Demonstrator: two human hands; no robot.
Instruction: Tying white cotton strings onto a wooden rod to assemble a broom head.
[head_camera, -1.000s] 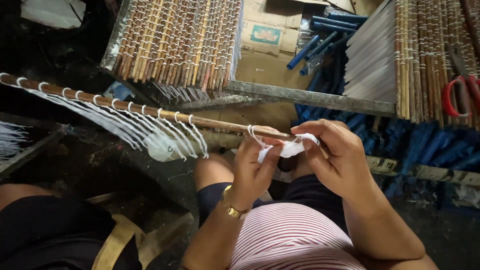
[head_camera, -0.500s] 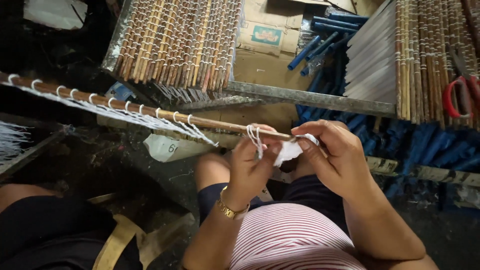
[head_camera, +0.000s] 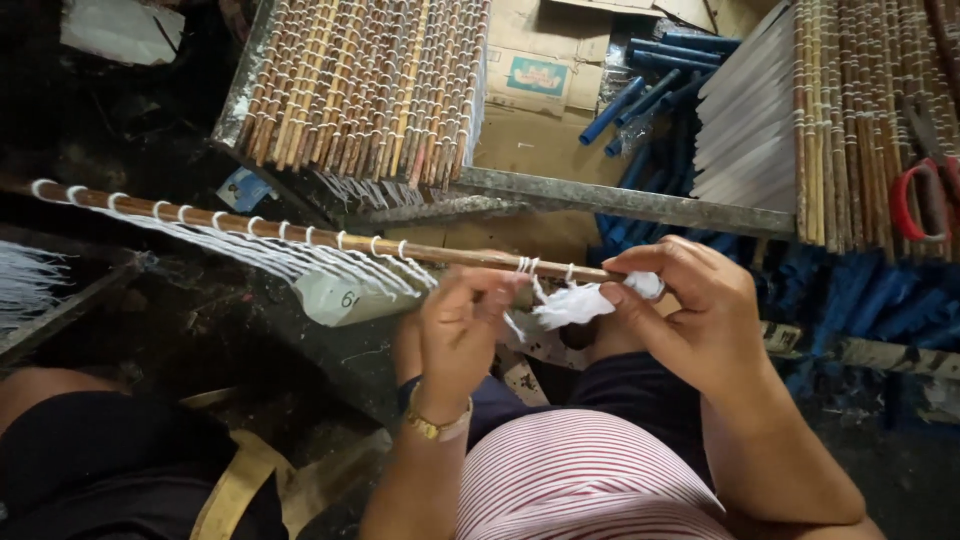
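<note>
A long brown stick (head_camera: 300, 233) runs from the far left to my hands, with white string loops (head_camera: 330, 262) knotted along it and loose ends hanging down. My right hand (head_camera: 690, 315) grips the stick's near end and pinches a small bunch of white string (head_camera: 572, 303). My left hand (head_camera: 458, 325) is just below the stick, fingers curled around a strand of that string near the newest loops (head_camera: 527, 266). A gold bracelet is on my left wrist.
A mat of bound sticks (head_camera: 360, 85) lies on a metal-edged frame (head_camera: 620, 195) ahead, another mat (head_camera: 870, 110) at right with red-handled scissors (head_camera: 925, 195) on it. Blue tubes (head_camera: 650, 90) and cardboard (head_camera: 535, 75) sit behind. Another person's dark clothing (head_camera: 100, 460) is lower left.
The stick has shifted right and its far end dropped lower. My left hand slid left and down off the stick, drawing a strand out; new loops sit near the right hand.
</note>
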